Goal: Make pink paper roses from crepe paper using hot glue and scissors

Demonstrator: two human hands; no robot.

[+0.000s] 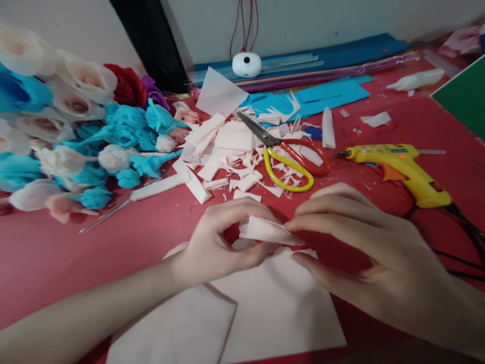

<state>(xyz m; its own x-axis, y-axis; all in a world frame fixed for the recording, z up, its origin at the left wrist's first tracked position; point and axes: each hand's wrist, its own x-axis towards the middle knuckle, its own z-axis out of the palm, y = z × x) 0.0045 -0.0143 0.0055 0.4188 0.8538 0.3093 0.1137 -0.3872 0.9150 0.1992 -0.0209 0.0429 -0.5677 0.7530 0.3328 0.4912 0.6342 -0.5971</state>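
Note:
My left hand [231,237] is closed around a small folded piece of pale pink crepe paper [265,230], pinched between thumb and fingers. The paper narrows to a point on its right. Beside that point, my right hand [356,242] has its thumb and forefinger apart, the forefinger at the paper's upper edge. Below both hands lie larger pale pink paper sheets [280,313], overlapping on the red table [151,222]. Just beyond my hands, scissors [291,151] with one red and one yellow handle rest partly open on paper scraps [235,136].
A yellow glue gun [401,167] lies at the right, its cord running toward the edge. Blue, white and red paper flowers [125,126] crowd the left. Blue crepe paper [322,98], a white case [246,64] and a white glue bottle [417,80] lie at the back.

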